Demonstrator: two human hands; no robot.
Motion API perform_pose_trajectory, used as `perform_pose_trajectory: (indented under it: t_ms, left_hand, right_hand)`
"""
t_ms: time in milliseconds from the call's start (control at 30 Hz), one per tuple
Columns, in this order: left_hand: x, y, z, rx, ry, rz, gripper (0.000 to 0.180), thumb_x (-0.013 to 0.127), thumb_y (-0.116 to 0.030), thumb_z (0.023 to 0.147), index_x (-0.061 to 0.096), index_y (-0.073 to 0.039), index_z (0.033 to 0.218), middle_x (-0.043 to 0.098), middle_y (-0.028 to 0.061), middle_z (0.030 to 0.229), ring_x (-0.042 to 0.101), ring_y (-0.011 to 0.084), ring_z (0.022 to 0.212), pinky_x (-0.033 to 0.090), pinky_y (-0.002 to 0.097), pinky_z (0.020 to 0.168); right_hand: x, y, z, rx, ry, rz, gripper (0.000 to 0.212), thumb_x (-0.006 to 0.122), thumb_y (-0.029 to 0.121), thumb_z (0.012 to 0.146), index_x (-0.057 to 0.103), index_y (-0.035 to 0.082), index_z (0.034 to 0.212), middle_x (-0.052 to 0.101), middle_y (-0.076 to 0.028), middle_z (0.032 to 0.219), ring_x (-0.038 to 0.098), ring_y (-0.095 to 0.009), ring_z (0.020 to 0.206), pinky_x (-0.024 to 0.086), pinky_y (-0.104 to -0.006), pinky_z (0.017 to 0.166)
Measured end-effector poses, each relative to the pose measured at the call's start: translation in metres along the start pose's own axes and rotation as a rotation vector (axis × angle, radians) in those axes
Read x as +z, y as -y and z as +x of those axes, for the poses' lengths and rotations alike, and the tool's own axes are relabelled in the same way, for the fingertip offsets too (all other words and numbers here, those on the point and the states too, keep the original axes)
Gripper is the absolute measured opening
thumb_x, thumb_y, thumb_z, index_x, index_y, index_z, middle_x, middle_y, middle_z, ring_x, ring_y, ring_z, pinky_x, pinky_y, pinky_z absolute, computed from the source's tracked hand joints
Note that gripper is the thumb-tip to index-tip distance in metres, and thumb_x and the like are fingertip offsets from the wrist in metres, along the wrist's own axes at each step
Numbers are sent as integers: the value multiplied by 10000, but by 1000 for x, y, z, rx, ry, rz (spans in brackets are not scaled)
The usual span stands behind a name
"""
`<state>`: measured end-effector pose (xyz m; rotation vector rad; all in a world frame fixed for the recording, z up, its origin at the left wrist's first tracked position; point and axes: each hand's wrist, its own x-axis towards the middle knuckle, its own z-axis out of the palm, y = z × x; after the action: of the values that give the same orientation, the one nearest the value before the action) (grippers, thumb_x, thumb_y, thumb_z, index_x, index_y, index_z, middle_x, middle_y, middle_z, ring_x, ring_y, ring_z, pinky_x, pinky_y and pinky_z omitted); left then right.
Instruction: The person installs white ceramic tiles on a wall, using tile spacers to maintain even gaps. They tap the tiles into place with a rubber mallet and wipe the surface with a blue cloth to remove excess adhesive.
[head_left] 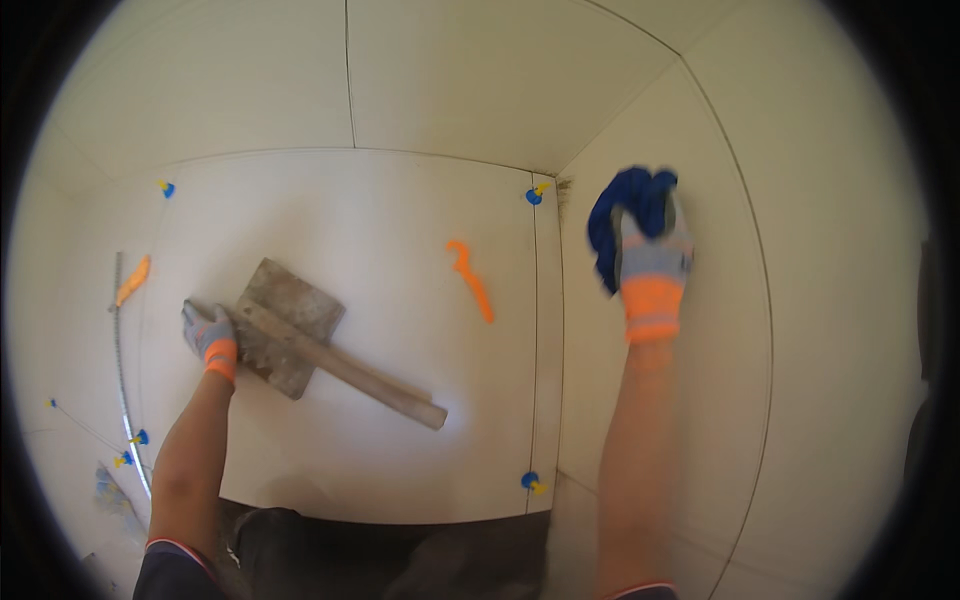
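Observation:
My right hand [655,250], in a grey and orange work glove, grips a bunched dark blue cloth [632,205] against the pale tile wall [720,330] on the right. Motion blurs both slightly. My left hand [208,335], gloved alike, rests fingers outstretched on the large white tile [400,210]. Beside it, close to its fingers, lies a mortar-stained square plate tool [290,275] with a long wooden handle [375,385]. Whether the hand touches the plate's edge is hard to tell.
An orange plastic hooked wrench [471,280] lies mid-tile. Blue and yellow tile levelling clips [537,194] stand in the joints. At left lie a long metal strip [122,375], an orange-handled tool [133,280] and a clear plastic bag [115,495].

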<state>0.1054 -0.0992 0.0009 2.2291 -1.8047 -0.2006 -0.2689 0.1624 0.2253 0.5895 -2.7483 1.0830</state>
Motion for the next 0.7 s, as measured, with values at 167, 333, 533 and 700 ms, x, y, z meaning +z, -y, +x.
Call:
perform_pose_trajectory:
  t_ms: [167,333,533,700]
  left_hand:
    - [34,43,14,169,-33,-386,456,433,-339,870,434,-81,1246,412,59,1304,306,169,1240,127,327,1042]
    - [26,40,12,329,7,-359,403,315,-290,922,434,-106,1261,387,39,1332,259,155,1274,76,336,1049]
    - [22,39,12,389,28,-265,424,304,-300,917,414,-107,1278,358,44,1353,250,169,1282,71,350,1054]
    - [20,33,14,399,33,-265,436,326,-312,905,418,-104,1276,369,60,1344,257,188,1279,80,356,1055]
  right_hand:
    - [72,-15,99,-372,157,-1112,541,542,320,777,388,161,1271,444,-101,1232,445,-267,1114,376,-374,923]
    - [136,-27,117,-682,611,-1859,585,489,300,784,314,144,1320,417,-87,1260,366,-266,1174,282,-411,993]
    - [156,-31,136,-186,1028,-1415,665,446,203,751,212,90,1363,301,-112,1369,204,-266,1297,252,-372,1030]
    - [166,-56,141,-20,969,-901,769,591,279,693,234,95,1348,365,-149,1300,346,-296,1184,331,-348,963]
